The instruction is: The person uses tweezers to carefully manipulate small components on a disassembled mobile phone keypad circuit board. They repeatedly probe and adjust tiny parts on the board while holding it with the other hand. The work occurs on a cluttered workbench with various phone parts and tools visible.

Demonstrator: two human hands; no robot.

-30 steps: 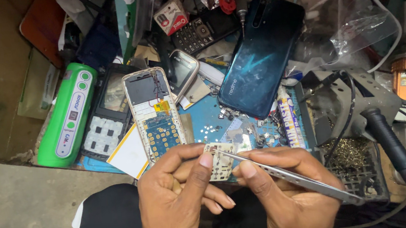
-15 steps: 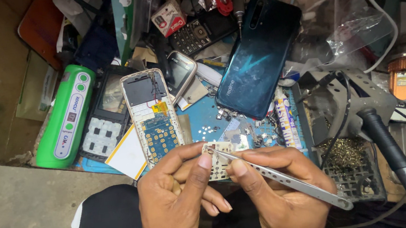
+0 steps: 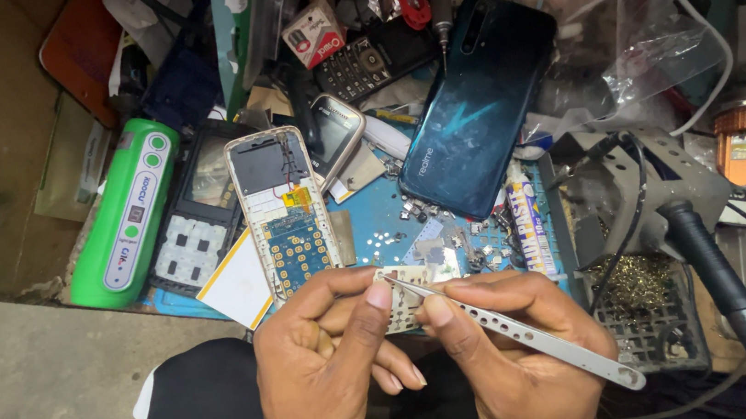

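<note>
A small white part is pinched in the left hand; tweezers, gripped by the right hand, touch it.

Dim, warm light from above. Sheen on dark phone back; glare on plastic bag. Corners dark, edges slightly soft.

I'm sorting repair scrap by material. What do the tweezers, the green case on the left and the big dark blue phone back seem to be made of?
Tweezers in the right hand: likely steel, matte grey, thin flat strip with punched holes.
Green case: probably plastic, smooth moulded rounded body with a white label panel.
Phone back: glossy glass or plastic, cannot tell which; it shows streaky reflections.
</note>
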